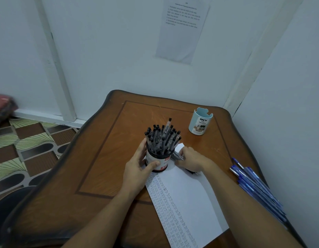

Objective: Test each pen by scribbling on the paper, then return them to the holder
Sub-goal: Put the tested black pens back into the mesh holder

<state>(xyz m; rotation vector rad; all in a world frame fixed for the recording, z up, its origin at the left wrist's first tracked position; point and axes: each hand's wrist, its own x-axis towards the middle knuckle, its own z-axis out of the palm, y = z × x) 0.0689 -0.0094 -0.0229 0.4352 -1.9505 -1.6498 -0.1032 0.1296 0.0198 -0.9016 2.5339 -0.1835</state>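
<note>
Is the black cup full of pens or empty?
Full. Lots of black pens stick up out of the cup, packed tight, while the left hand holds its side.

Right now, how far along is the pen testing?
Done: scribbles fill the left columns of the paper; the black holder is packed with black pens. In hand: left hand grips that holder, right hand holds a dark pen at the paper's top. Left: blue pens lie loose on the table.

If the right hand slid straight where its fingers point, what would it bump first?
Probably the round black pen holder full of black pens, just past the dark pen the right hand pinches. The left hand grips the holder's other side. Depth is unclear.
</note>
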